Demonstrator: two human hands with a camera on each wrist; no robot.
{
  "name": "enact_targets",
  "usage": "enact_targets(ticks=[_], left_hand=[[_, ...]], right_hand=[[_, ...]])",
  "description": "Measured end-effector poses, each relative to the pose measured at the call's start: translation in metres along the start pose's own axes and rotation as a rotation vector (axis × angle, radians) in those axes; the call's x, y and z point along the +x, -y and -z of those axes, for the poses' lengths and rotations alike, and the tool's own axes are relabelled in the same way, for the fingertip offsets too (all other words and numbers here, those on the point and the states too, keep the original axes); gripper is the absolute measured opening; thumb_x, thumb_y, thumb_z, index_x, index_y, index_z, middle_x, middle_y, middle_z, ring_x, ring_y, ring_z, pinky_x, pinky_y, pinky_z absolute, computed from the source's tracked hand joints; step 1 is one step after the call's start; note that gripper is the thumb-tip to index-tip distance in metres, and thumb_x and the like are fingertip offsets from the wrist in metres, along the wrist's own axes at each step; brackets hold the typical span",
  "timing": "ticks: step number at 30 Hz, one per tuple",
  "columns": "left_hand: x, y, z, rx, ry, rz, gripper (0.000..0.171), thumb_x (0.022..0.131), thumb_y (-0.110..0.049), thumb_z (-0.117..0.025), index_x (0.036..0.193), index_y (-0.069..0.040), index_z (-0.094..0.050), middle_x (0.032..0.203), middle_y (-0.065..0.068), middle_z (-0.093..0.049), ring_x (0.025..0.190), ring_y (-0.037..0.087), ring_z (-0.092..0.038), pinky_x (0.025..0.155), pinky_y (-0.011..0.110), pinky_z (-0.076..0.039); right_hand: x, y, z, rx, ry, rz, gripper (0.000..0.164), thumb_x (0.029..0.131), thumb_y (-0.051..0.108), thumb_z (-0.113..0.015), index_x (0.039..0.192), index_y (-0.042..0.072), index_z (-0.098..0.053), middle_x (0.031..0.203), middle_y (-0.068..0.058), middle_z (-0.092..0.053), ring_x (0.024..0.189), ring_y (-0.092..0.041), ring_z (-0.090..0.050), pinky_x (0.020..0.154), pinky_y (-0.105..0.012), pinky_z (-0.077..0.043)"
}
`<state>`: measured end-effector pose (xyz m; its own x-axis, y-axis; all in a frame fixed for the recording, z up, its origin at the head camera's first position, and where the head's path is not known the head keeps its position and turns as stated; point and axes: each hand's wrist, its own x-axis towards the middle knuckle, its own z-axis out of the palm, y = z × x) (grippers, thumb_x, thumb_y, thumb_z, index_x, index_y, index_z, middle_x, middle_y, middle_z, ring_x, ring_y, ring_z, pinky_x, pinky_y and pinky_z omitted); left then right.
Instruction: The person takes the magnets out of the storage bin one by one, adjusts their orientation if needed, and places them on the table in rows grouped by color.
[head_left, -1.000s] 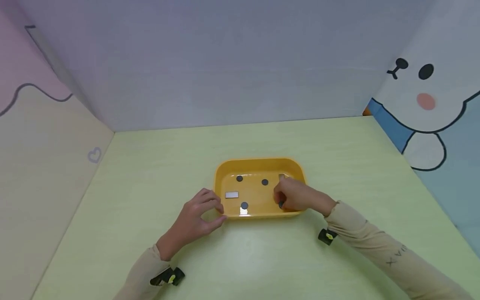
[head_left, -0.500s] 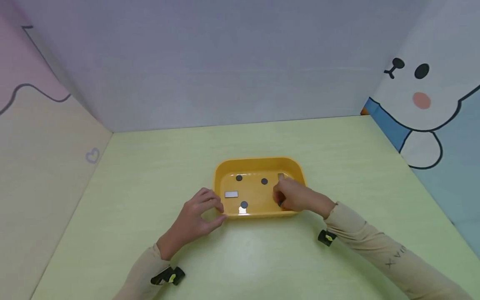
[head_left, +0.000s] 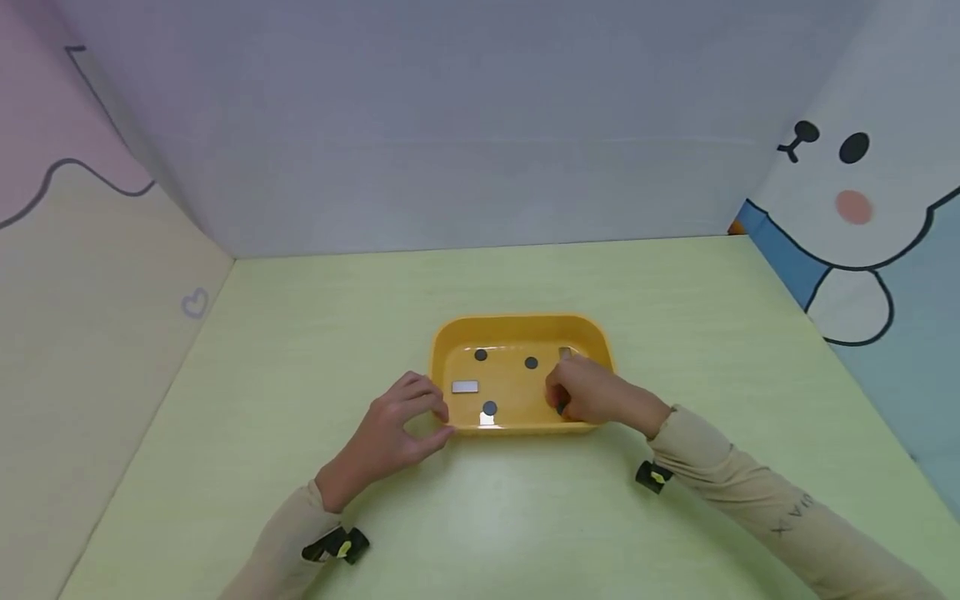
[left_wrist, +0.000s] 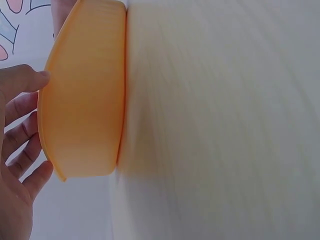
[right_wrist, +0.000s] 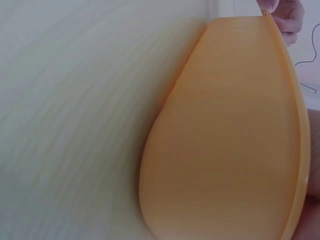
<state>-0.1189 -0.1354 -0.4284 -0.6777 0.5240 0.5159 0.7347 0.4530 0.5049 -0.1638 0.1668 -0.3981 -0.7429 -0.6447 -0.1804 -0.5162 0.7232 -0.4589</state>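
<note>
A yellow rectangular tray [head_left: 517, 430] with rounded corners stands on the pale green table in the head view. My left hand [head_left: 396, 429] holds its near left corner, thumb on the near rim and fingers on the left rim. In the left wrist view that hand's fingertips [left_wrist: 44, 77] touch the rim. My right hand [head_left: 592, 392] reaches into the tray's right end, its curled fingers pinching a small dark disc [head_left: 560, 409] near the floor, mostly hidden. In the right wrist view the tray's wall [right_wrist: 225, 130] hides most of that hand.
Inside the tray lie more dark discs, one at the far left [head_left: 481, 355], another near the middle [head_left: 531, 362], a third near the front [head_left: 490, 408]. A white rectangular piece [head_left: 465, 387] lies at left; another small piece [head_left: 565, 353] is partly behind my right hand. Walls enclose the table.
The head view has shifted slightly. My right fingers cover a little more of the dark disc than a second ago; my left hand stays at the tray's corner.
</note>
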Motion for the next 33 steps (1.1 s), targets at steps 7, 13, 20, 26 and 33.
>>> enact_targets(ticks=[7,13,20,26,33], left_hand=[[0.0002,-0.0004,0.0011,-0.003,0.017,0.025,0.016,0.074,-0.020,-0.079,0.079,-0.018,-0.064,0.089,-0.008,-0.059,0.094,0.011,-0.049,0.081,0.029,-0.046],[0.0000,-0.0017,0.0014,-0.012,0.014,0.023,0.016,0.073,-0.018,-0.079,0.078,-0.015,-0.065,0.088,-0.008,-0.058,0.093,0.011,-0.048,0.079,0.029,-0.046],[0.0002,-0.0001,0.0012,-0.020,0.021,0.036,0.016,0.074,-0.018,-0.079,0.079,-0.017,-0.064,0.088,-0.008,-0.057,0.094,0.012,-0.048,0.080,0.029,-0.046],[0.0005,-0.0005,0.0010,-0.025,0.014,0.037,0.016,0.073,-0.018,-0.079,0.079,-0.017,-0.064,0.089,-0.008,-0.057,0.094,0.012,-0.048,0.080,0.029,-0.046],[0.0008,-0.0008,0.0011,-0.027,0.011,0.015,0.015,0.074,-0.018,-0.079,0.079,-0.017,-0.064,0.088,-0.008,-0.057,0.093,0.012,-0.048,0.080,0.029,-0.045]], right_hand=[[0.0000,-0.0011,-0.0020,0.034,-0.023,0.055,0.021,0.067,-0.011,-0.071,0.070,0.010,-0.067,0.066,0.003,-0.056,0.064,-0.013,-0.045,0.073,-0.034,-0.036],[-0.0007,-0.0027,-0.0038,0.066,-0.072,0.153,0.021,0.065,-0.013,-0.068,0.073,0.006,-0.072,0.067,0.001,-0.061,0.059,-0.009,-0.048,0.087,-0.043,-0.031],[0.0010,-0.0040,-0.0013,0.096,-0.049,0.180,0.023,0.065,-0.016,-0.069,0.077,0.004,-0.073,0.066,0.000,-0.062,0.058,-0.010,-0.049,0.098,-0.056,-0.027],[0.0013,-0.0030,0.0006,0.104,-0.019,0.149,0.018,0.068,-0.010,-0.075,0.079,0.004,-0.073,0.072,-0.001,-0.062,0.061,-0.012,-0.052,0.096,-0.053,-0.026],[0.0000,-0.0021,0.0002,0.121,-0.037,0.148,0.012,0.070,-0.002,-0.078,0.078,0.004,-0.073,0.072,0.001,-0.064,0.063,-0.010,-0.056,0.094,-0.050,-0.029]])
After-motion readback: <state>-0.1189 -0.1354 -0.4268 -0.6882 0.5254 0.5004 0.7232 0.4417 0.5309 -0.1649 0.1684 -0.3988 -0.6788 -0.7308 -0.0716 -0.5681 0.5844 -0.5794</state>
